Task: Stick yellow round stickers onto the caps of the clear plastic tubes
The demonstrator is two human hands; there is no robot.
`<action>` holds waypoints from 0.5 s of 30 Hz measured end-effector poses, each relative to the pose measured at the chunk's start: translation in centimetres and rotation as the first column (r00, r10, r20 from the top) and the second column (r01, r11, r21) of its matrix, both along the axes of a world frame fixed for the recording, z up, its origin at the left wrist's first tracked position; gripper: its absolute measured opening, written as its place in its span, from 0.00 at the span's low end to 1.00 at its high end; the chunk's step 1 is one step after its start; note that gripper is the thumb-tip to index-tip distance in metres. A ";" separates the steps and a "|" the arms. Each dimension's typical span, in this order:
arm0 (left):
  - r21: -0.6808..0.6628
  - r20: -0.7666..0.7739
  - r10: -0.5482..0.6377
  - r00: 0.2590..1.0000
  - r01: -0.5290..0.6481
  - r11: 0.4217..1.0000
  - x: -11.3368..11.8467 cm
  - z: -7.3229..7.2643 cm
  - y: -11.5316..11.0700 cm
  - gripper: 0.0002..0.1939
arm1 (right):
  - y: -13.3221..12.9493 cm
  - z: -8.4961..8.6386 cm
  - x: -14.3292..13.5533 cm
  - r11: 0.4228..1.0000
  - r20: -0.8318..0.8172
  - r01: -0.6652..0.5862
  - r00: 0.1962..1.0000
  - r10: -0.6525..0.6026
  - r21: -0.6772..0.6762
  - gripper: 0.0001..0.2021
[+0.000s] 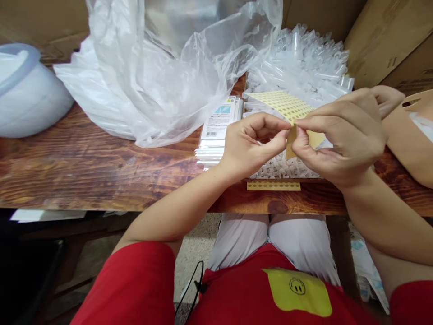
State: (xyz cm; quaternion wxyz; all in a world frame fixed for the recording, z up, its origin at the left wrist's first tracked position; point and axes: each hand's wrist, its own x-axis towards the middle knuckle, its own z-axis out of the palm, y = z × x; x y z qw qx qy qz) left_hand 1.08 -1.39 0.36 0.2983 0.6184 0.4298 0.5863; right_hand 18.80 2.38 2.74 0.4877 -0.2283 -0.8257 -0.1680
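Observation:
A yellow sheet of small printed stickers is held up over a tray, with its plain back showing below where it bends. My left hand pinches its edge between thumb and forefinger. Close beside it, the thumb and forefinger of my right hand are also closed on the sheet; the fingertips nearly meet. Whether a single sticker is between them is too small to tell. Under the hands are small whitish plastic pieces, and behind them a heap of clear plastic tubes.
Printed cards are stacked left of the tray. A large clear plastic bag covers the back of the wooden table. A white tub stands far left, a tan container at right. A yellow sticker strip lies in front.

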 end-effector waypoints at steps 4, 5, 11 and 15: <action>0.002 0.011 -0.018 1.000 0.018 1.000 -0.1 -0.1 0.2 0.10 | 0.1 0.2 -0.2 0.933 -0.203 -0.142 0.976 0.077 -0.329 0.06; 0.004 0.016 -0.020 1.000 0.020 1.000 -0.2 -0.1 0.2 0.10 | 0.4 0.2 -0.1 0.881 -0.299 -0.224 0.949 0.100 -0.416 0.07; 0.001 -0.010 0.035 0.999 -0.035 0.999 -1.2 0.4 0.7 0.11 | 4.5 0.1 2.1 0.330 -0.647 -0.602 0.762 -0.034 -0.727 0.03; -0.005 -0.044 0.053 0.998 -0.053 0.999 -1.9 0.6 1.1 0.12 | 6.0 0.2 3.1 -0.071 -0.630 -0.641 0.766 -0.126 -0.765 0.04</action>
